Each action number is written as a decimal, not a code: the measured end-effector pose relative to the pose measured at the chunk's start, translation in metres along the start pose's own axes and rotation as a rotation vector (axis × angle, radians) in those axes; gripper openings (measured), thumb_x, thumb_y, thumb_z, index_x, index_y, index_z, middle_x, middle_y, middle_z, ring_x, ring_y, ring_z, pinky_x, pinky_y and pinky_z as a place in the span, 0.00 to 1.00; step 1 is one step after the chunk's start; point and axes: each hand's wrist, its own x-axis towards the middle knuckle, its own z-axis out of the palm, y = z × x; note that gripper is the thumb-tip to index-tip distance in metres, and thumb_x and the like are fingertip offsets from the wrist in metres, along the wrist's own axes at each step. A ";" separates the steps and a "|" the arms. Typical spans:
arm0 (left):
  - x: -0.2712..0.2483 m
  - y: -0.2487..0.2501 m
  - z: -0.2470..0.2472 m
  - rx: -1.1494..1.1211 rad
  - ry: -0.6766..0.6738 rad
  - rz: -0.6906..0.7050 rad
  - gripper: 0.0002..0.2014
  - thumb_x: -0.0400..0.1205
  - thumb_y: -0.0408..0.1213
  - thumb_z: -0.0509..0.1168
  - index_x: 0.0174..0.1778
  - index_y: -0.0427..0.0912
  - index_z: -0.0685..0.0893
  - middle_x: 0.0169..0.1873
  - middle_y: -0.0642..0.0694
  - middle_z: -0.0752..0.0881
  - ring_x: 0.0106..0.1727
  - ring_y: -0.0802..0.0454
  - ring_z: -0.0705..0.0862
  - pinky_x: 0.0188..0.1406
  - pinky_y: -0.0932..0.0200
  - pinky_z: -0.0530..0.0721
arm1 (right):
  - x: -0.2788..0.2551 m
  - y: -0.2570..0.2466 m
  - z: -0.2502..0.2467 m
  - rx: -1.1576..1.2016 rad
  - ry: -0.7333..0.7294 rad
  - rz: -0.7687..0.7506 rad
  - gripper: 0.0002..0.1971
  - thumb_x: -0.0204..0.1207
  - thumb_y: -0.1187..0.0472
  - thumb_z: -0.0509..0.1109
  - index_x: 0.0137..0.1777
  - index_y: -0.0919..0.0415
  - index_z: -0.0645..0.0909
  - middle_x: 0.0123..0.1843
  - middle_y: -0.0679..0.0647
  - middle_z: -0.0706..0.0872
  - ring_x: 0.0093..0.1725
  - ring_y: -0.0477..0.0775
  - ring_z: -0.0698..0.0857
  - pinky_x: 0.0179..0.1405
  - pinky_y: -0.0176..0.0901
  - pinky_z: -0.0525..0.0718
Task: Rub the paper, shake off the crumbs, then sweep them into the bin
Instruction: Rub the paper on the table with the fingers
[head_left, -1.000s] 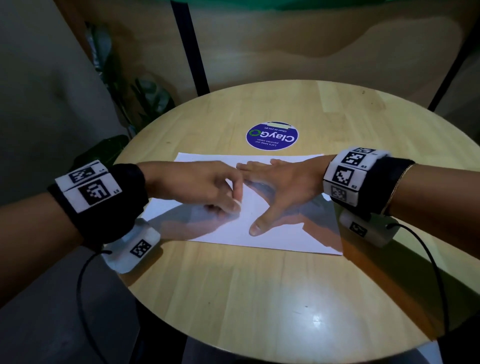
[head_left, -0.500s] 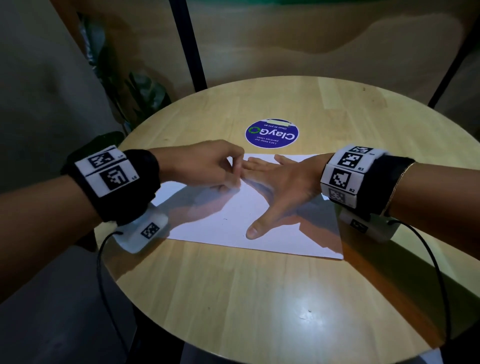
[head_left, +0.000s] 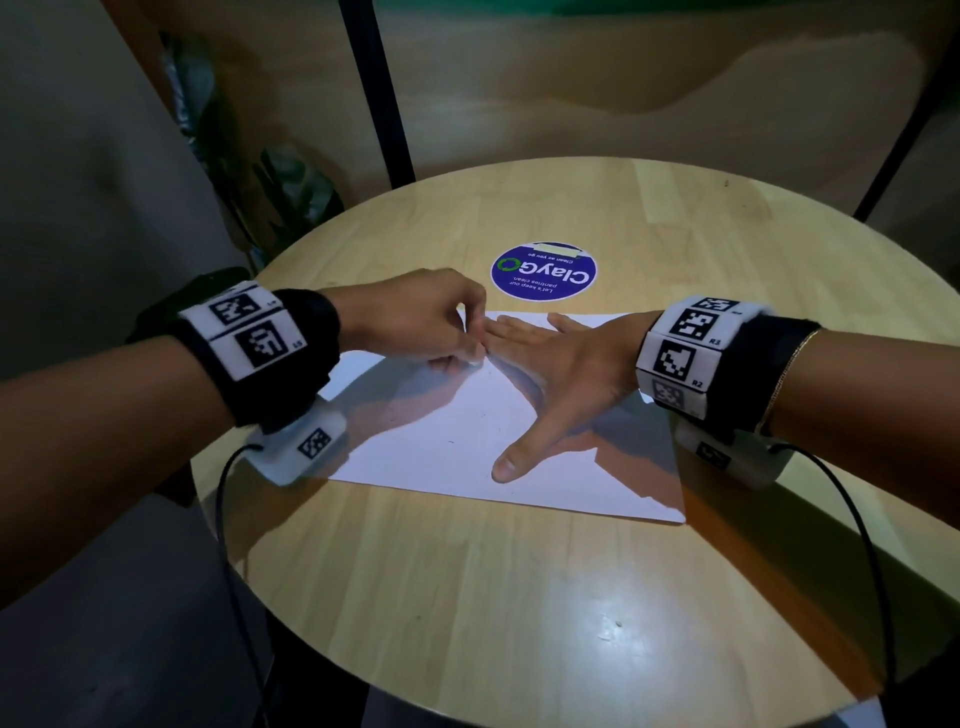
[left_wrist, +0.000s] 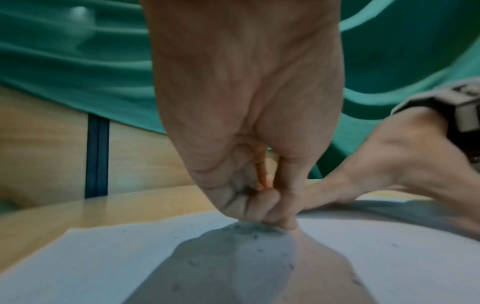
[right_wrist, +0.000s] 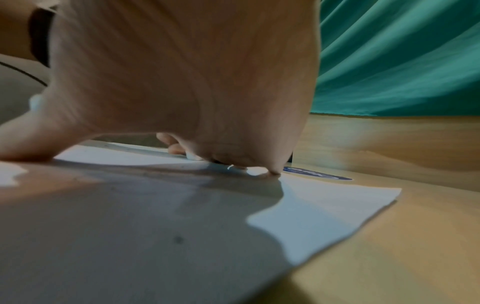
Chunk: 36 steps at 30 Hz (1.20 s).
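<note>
A white sheet of paper (head_left: 457, 447) lies on the round wooden table (head_left: 519, 597). My left hand (head_left: 467, 351) has its fingers curled, pinching a small white eraser (head_left: 475, 360) against the sheet near its far edge; in the left wrist view the fingers (left_wrist: 262, 207) hide the eraser. My right hand (head_left: 561, 374) lies flat on the paper with fingers spread and the thumb stretched toward me, its fingertips beside the left hand. Small dark crumbs (left_wrist: 241, 230) dot the paper under the left hand, and one speck (head_left: 451, 442) lies mid-sheet.
A round blue sticker (head_left: 543, 270) is stuck to the table just beyond the paper. A leafy plant (head_left: 291, 197) stands past the table's far left edge. Wooden panels and a dark post (head_left: 374, 93) rise behind. No bin is in view.
My left hand has slid the eraser away from me, from mid-sheet to near the far edge. The right hand stays flat on the paper.
</note>
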 end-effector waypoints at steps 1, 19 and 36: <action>0.001 0.000 0.001 -0.009 0.009 0.008 0.07 0.86 0.34 0.75 0.48 0.37 0.84 0.33 0.45 0.94 0.32 0.52 0.87 0.46 0.49 0.87 | 0.001 0.001 0.001 -0.008 0.003 0.002 0.74 0.57 0.13 0.73 0.91 0.36 0.28 0.92 0.34 0.27 0.88 0.37 0.26 0.89 0.59 0.28; 0.002 -0.001 0.003 0.031 0.003 0.065 0.05 0.87 0.35 0.75 0.50 0.38 0.87 0.34 0.48 0.94 0.33 0.55 0.87 0.43 0.57 0.85 | 0.010 0.027 0.002 0.100 0.081 0.035 0.73 0.47 0.09 0.73 0.91 0.29 0.41 0.93 0.29 0.37 0.93 0.46 0.35 0.90 0.71 0.41; 0.006 0.008 0.002 0.100 -0.086 0.081 0.04 0.85 0.32 0.74 0.46 0.42 0.86 0.35 0.44 0.94 0.34 0.55 0.86 0.44 0.51 0.88 | 0.006 0.022 0.002 0.092 0.049 -0.005 0.66 0.57 0.13 0.74 0.91 0.29 0.43 0.93 0.33 0.33 0.90 0.40 0.29 0.89 0.64 0.31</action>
